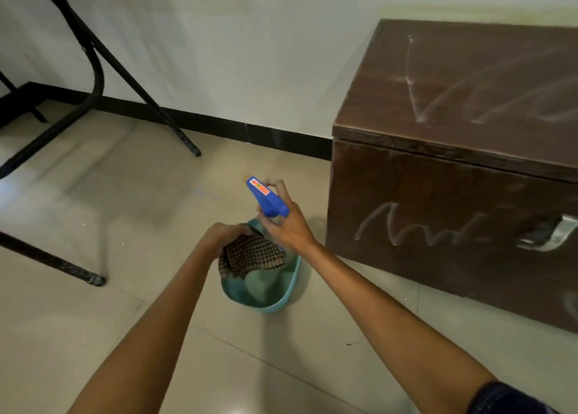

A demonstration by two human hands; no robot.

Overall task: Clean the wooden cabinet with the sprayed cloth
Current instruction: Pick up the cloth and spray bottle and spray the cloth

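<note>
A dark brown wooden cabinet point(463, 169) stands on the floor at the right, with white chalky streaks on its top and front and a metal handle point(550, 235). My left hand point(223, 235) grips a brown checked cloth point(250, 257) over a teal plastic basin point(275, 301) on the floor. My right hand point(287, 226) holds a spray bottle by its blue trigger head point(266, 199), just above the cloth and basin. The bottle's body is hidden behind my hand.
Black metal legs point(93, 69) of a table or chair cross the upper left and one foot point(93, 279) rests at the left. Beige floor tiles point(125, 194) meet a white wall point(219, 54) with a black skirting strip.
</note>
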